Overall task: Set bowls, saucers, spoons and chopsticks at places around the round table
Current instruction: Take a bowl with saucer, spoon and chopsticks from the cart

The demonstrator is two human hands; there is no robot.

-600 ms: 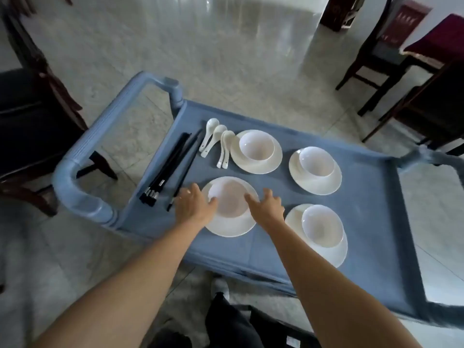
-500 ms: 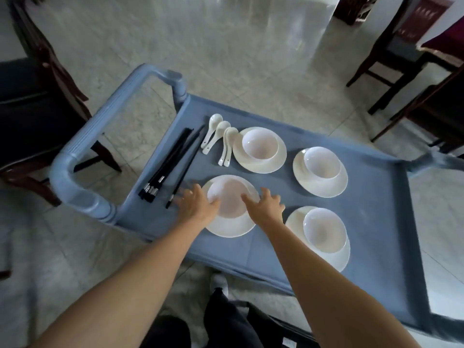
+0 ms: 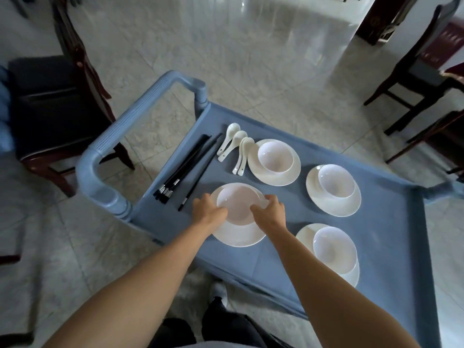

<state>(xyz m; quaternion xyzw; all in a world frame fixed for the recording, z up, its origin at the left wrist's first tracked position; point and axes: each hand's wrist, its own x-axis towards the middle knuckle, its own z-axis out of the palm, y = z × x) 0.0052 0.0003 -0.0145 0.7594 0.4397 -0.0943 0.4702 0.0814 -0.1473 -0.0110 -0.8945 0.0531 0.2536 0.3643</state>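
On the blue cart [image 3: 391, 237] stand several white bowls, each on a white saucer. My left hand [image 3: 208, 213] and my right hand [image 3: 270, 209] grip the two sides of the nearest bowl [image 3: 238, 204], which sits on or just above its saucer [image 3: 238, 236]. Other bowl-and-saucer sets are at the back [image 3: 275, 156], the right [image 3: 335, 182] and the near right [image 3: 334, 249]. White spoons [image 3: 234, 144] lie left of the back saucer. Black chopsticks [image 3: 187, 167] lie along the cart's left edge.
The cart's left handle [image 3: 100, 156] curves up beside the chopsticks. A dark wooden chair with a black seat [image 3: 50, 106] stands to the left. More dark chairs [image 3: 421, 79] stand at the right. Tiled floor lies beyond the cart.
Both hands have closed in from the saucer's sides onto the rim of the near bowl. The camera has shifted slightly, so the cart sits lower in view.
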